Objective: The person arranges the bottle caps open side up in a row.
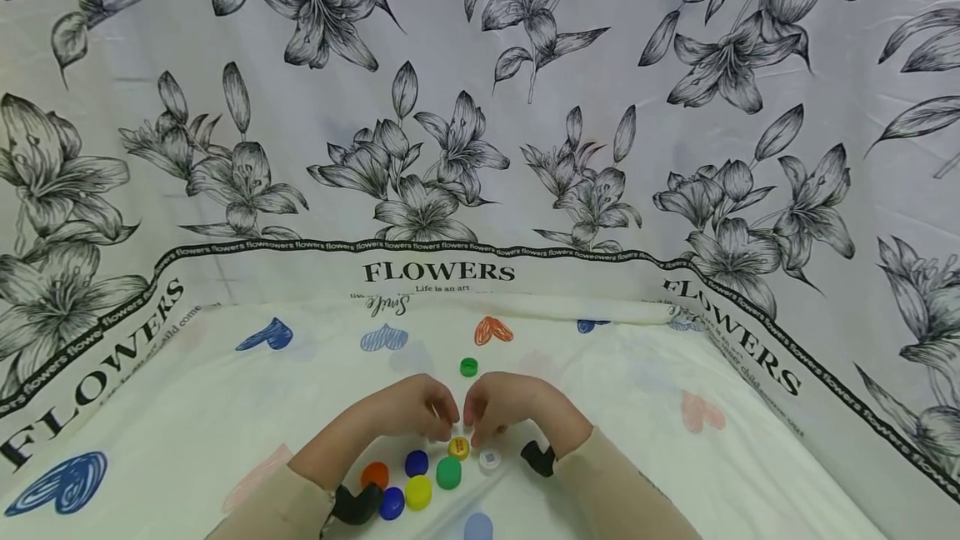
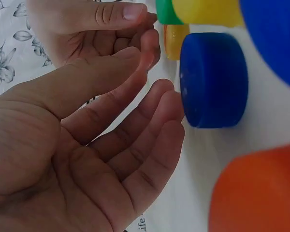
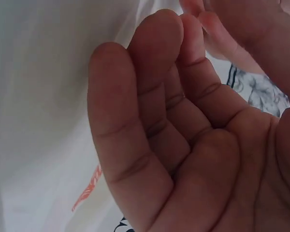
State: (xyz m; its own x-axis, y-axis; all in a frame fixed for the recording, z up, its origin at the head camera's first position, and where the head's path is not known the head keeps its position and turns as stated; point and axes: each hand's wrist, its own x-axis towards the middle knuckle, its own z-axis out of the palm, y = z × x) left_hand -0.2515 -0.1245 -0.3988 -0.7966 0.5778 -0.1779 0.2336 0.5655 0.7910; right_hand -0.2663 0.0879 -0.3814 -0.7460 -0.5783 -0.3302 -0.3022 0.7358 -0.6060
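In the head view my left hand [image 1: 416, 408] and my right hand [image 1: 504, 408] face each other on the cloth, fingertips close together. Between and just below them lies a small yellow bottle cap [image 1: 458, 447] with red print. A white cap [image 1: 490, 462] sits below my right fingers. The left wrist view shows my left palm holding nothing, its fingers loosely bent, with a blue cap [image 2: 215, 79] beside the fingertips; whether they touch is unclear. My right hand's fingers [image 3: 113, 92] curve loosely around an empty palm in the right wrist view.
Nearer me lie an orange cap [image 1: 375, 475], a larger green cap [image 1: 449, 472], a yellow cap [image 1: 418, 492] and another blue cap [image 1: 392, 504]. Beyond the hands stands a small green cap [image 1: 468, 367]. White cloth [image 1: 600, 390] with printed hearts covers the surface; a flowered curtain [image 1: 450, 48] surrounds it.
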